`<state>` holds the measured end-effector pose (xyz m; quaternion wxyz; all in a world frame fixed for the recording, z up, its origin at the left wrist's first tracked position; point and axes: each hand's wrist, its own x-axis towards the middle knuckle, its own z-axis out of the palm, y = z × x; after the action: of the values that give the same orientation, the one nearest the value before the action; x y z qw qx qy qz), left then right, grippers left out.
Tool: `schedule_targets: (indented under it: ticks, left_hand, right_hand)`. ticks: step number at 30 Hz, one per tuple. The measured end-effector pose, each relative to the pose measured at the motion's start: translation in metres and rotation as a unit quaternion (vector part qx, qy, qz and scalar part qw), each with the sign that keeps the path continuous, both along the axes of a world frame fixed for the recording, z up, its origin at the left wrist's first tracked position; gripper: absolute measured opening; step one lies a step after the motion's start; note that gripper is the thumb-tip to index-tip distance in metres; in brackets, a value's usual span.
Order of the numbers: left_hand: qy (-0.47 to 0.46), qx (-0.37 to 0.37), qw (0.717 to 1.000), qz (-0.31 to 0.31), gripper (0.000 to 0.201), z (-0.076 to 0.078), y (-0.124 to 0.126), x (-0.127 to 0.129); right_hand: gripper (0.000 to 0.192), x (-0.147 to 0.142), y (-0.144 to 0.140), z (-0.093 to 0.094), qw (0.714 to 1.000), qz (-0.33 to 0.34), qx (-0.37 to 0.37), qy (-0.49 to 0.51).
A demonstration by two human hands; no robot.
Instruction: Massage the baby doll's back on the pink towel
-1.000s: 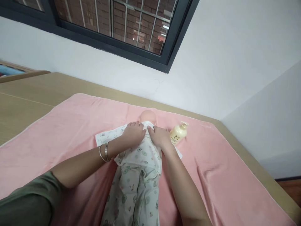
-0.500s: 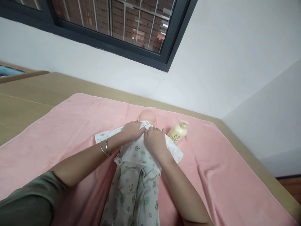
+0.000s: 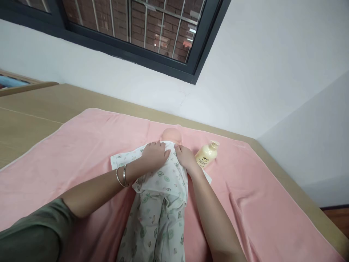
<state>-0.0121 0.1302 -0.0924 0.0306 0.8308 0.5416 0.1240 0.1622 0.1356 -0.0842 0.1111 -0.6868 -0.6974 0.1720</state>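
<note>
Leftmost, we see a dark-framed window point(image 3: 136, 29) beyond the wooden surface's point(image 3: 32, 112) far edge. Our left hand point(image 3: 155, 155) and right hand point(image 3: 186, 158) rest on the shirt point(image 3: 166, 178) of a doll point(image 3: 171, 135) lying mid-blanket point(image 3: 89, 142), lengthwise near to far, head toward the far edge. We cannot tell whether either grip pinches cloth. Rightmost, a bottle point(image 3: 207, 153) bears tiny unreadable lettering point(image 3: 204, 160).

One head-worn view looks forward and down over the pink cloth point(image 3: 89, 145) toward the window point(image 3: 136, 31)

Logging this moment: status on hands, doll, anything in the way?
Left hand, right hand on patterned top. Doll's head showing beyond it. Pump bottle close beside right hand, might crowd it.
</note>
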Motion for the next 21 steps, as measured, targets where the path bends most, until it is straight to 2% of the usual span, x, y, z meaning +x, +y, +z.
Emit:
schedule_targets:
  ticks: [4,7,10,13,17,21]
  left_hand:
    - [0.004,0.016,1.0,-0.008,0.046,0.0,-0.005,0.001]
    - [-0.044,-0.053,0.998,-0.013,0.051,0.003,0.009,-0.005]
    - [-0.119,-0.141,0.982,-0.034,0.058,0.005,0.028,-0.013]
    - [-0.143,-0.174,0.973,-0.049,0.061,0.003,0.038,-0.018]
    - [-0.085,-0.129,0.988,-0.016,0.059,0.002,0.031,-0.014]
    - [-0.003,-0.043,0.999,-0.025,0.052,0.004,0.012,-0.007]
  right_hand:
    - [0.059,-0.004,-0.002,0.003,1.0,-0.003,0.001,-0.015]
    - [0.057,-0.011,-0.009,0.009,0.999,-0.012,0.005,-0.033]
    - [0.053,-0.022,-0.021,0.017,0.997,-0.006,0.028,-0.075]
    - [0.049,-0.034,-0.034,0.023,0.992,0.023,0.05,-0.113]
    - [0.048,-0.035,-0.035,0.024,0.991,0.027,0.058,-0.121]
    - [0.06,-0.017,-0.017,0.019,0.996,0.007,0.02,-0.083]
